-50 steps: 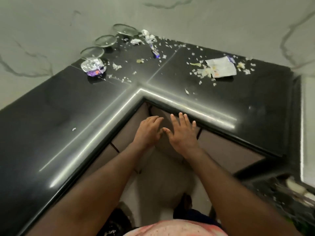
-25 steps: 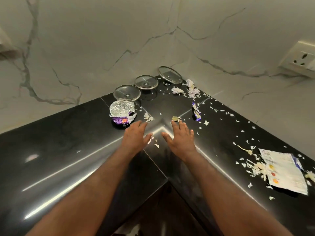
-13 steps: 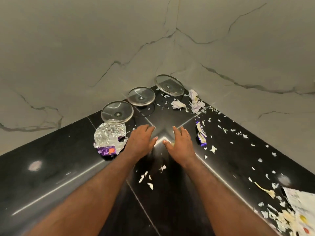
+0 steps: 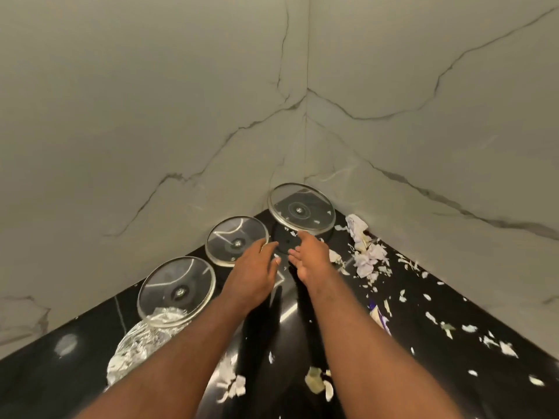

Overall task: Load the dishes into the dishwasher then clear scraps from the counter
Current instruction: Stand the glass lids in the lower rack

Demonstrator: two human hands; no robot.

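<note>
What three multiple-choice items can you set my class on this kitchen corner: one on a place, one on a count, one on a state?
1. Where do the glass lids stand?
A) flat at the front edge
B) propped along the wall at the back corner of the counter
C) stacked on each other

2. How many lids are there?
A) two
B) five
C) three

3. How are the left hand and the right hand?
A) both open, holding nothing
B) both clenched fists
C) each wrapped round a lid

Key: 1 B, they stand tilted in a row by the wall; 2 C, three discs show; 3 A, the fingers are straight and nothing is held.
</note>
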